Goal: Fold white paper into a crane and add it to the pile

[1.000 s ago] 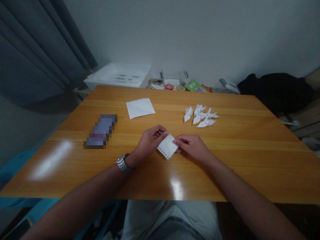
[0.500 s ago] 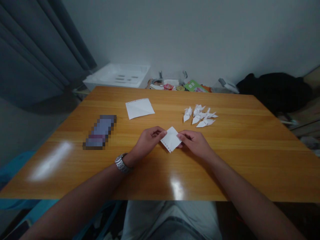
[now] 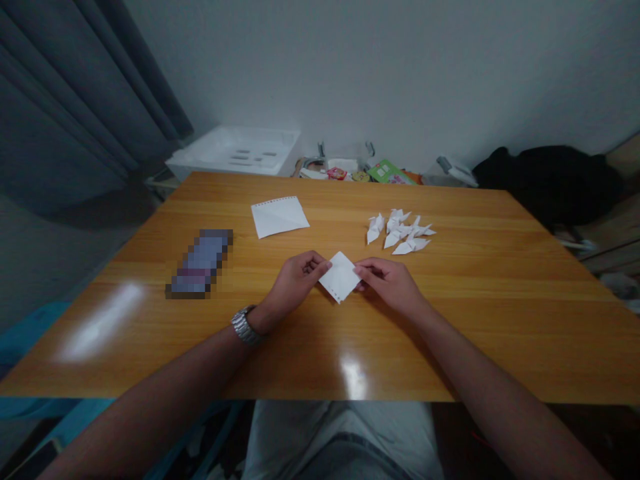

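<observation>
A small folded square of white paper [image 3: 341, 276] is held up between my hands, one corner pointing toward me and punched holes along its lower left edge. My left hand [image 3: 302, 277] pinches its left corner between thumb and fingers. At the right corner, my right hand [image 3: 387, 281] grips it the same way, thumb on top. Beyond my right hand lies a cluster of folded white paper cranes [image 3: 403, 230]. A flat white sheet of paper [image 3: 280, 217] with a perforated edge rests past my left hand.
The wooden table [image 3: 200, 353] spans the view. A blurred-out phone-like object [image 3: 201, 262] lies on its left side. Behind the far edge stand a white plastic tray [image 3: 250, 150] and a green packet [image 3: 389, 171]. Dark cloth [image 3: 545, 177] is heaped at the back right.
The folded paper has shifted very slightly left and up, with both hands still on it. The cranes, the sheet and the other things have stayed put.
</observation>
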`<state>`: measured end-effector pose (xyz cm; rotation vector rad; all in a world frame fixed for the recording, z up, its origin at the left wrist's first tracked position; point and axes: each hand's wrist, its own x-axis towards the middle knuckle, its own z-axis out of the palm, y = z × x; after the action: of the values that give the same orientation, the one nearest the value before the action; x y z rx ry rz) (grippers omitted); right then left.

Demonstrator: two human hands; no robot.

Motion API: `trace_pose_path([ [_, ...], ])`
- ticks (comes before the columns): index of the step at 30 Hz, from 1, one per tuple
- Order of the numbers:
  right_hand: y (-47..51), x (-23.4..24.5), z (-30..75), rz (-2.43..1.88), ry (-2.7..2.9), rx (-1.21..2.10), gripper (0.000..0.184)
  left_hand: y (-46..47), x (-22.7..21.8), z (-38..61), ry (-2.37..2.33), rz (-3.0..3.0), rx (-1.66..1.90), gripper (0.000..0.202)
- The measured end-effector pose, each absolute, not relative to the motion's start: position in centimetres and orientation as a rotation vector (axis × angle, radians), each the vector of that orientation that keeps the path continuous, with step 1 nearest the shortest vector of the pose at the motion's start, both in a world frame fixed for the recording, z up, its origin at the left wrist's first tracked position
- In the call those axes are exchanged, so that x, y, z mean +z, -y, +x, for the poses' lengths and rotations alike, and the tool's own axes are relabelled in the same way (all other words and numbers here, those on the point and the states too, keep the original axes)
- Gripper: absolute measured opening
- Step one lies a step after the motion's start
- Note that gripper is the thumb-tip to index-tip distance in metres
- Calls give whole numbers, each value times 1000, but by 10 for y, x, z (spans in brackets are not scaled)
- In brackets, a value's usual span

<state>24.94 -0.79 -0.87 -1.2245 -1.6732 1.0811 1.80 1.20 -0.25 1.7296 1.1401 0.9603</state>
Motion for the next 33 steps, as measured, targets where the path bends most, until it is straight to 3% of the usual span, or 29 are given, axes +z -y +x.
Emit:
trace_pose_path([
  [9, 6, -10, 253, -1296, 1777, 935, 29, -14, -6, 17, -1163, 1859, 899, 34],
  [17, 3, -9, 255, -1353, 1834, 815, 23, -17, -18, 13, -1091, 1846, 953, 25],
  [23, 2, -12, 255, -1394, 1887, 758, 20, -17, -8, 12, -1075, 2252, 914, 21],
  [33, -2, -15, 255, -1374, 2066, 598, 18, -13, -16, 14, -918, 2581, 616, 43],
])
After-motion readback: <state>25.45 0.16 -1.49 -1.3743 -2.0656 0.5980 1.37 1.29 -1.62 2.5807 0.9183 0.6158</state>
